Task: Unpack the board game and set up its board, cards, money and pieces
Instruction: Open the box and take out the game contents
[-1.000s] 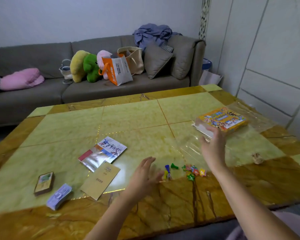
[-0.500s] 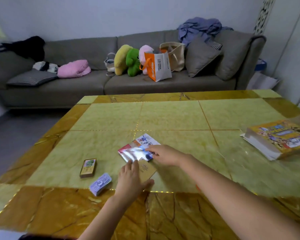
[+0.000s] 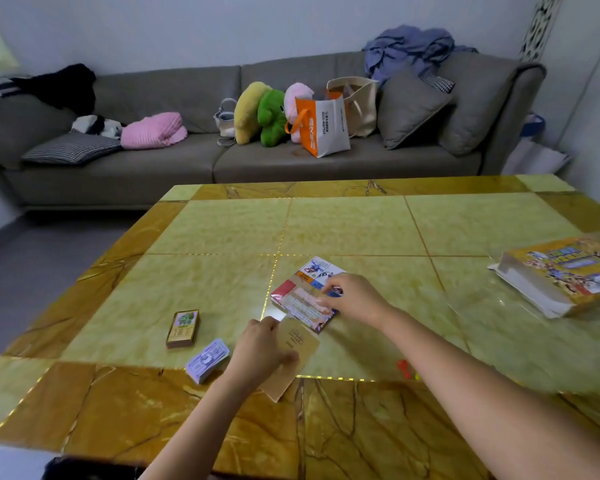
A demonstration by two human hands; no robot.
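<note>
**A:** Where was the folded board?

**B:** It lay flat on the table, in the near half and close to the middle, shiny under its wrap. The right hand was on its far right side.

**A:** How were that hand's fingers?

**B:** They were bent and close together, with the tips curled down onto the board's top edge. I could not tell whether the thumb was under it.

**A:** And the left hand?

**B:** It gripped a tan booklet by its left edge, with the fingers curled round it. The booklet's far end touched the near corner of the board. I could not tell which lay on top.

**A:** The cards and the money?

**B:** The deck of cards sat to the left, apart from both hands. The stack of paper money lay nearer, just beside the left wrist. A small red piece showed by the right forearm, partly hidden.

**A:** The box?

**B:** It was well off to the right, near the table's edge, with its picture side up.

**A:** Behind the table?

**B:** A grey sofa held plush toys, cushions and an orange-and-white bag.
</note>
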